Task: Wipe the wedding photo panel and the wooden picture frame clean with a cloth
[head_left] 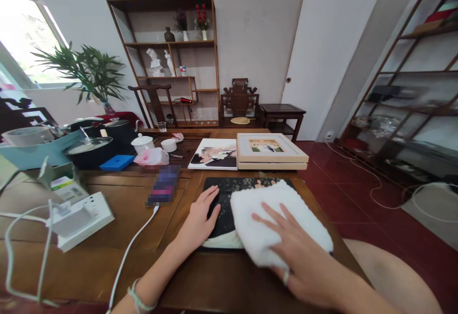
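Note:
My right hand (300, 256) lies flat, fingers spread, on a folded white towel (275, 218). The towel covers the right part of a dark photo print (229, 199) lying on the wooden table (118, 252). My left hand (200, 218) rests flat on the print's left edge, fingers stretched out, holding it down. Only the print's dark top and pale lower left corner show.
Behind the print lie an unframed photo (215, 154) and stacked framed pictures (271, 151). To the left are a white power strip (80, 218) with cables, a blurred phone (162, 185), a blue box (116, 162), pots and teaware. Shelves stand at the back wall and right.

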### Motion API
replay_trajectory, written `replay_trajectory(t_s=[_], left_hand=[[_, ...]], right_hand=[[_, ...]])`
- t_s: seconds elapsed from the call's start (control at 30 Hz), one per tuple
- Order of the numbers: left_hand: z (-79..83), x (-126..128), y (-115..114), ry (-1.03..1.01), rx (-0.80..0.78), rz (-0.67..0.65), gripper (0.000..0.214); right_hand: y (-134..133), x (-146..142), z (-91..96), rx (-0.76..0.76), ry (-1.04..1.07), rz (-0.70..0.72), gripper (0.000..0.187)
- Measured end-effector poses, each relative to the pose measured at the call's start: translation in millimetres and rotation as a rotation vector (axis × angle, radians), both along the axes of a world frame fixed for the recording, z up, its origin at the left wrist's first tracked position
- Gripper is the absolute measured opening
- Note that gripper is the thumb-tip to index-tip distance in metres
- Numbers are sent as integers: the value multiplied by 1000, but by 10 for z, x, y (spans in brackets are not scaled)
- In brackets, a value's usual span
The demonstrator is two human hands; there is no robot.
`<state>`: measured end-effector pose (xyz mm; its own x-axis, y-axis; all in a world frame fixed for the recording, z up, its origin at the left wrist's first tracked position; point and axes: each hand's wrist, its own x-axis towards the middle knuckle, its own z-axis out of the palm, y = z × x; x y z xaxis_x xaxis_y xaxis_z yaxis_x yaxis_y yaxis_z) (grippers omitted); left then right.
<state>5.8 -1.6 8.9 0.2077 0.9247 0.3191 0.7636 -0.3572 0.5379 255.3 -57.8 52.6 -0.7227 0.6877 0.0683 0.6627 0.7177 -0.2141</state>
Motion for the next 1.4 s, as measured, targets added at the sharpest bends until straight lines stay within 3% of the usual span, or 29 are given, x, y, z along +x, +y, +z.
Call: replay_trajectory(t_s=[0.1, 0.17, 0.3, 0.43, 0.53, 0.63, 0.83, 0.93, 1.03, 1.23, 1.3, 1.4], left_hand=[[24, 10, -12, 27, -47, 4, 40], [37, 10, -16, 47, -70, 2, 40], [31, -4, -15, 66, -58, -14, 40], [13, -11, -11, 65, -45, -18, 39], [3, -9, -8, 49, -49, -11, 39], [-2, -4, -11, 37, -55, -10, 39], [36, 23, -27, 44, -109, 15, 40], [42, 24, -23, 51, -106, 3, 41], [17, 14, -13, 40, -96, 0, 41], [4, 9, -22, 20, -101, 7, 41], [14, 13, -26, 22, -114, 10, 41], [17, 15, -21, 18, -110, 7, 41]], right_hand=[[-212, -44, 9, -63, -31, 101, 42], [-193, -58, 24, -56, -9, 104, 45], [173, -77, 44, 33, 52, -20, 32], [698, -162, 38, 73, 46, -147, 36], [869, -255, 33, 102, 36, -200, 37], [670, -328, 1, 98, 29, -184, 36], [-183, -387, -77, 22, -20, 30, 23], [-276, -396, -12, -18, -23, 72, 25], [-37, -403, 64, -12, 62, -5, 31], [753, -484, 26, 80, 76, -65, 35], [855, -517, -2, 98, 69, -79, 35], [726, -528, -15, 94, 62, -64, 34]])
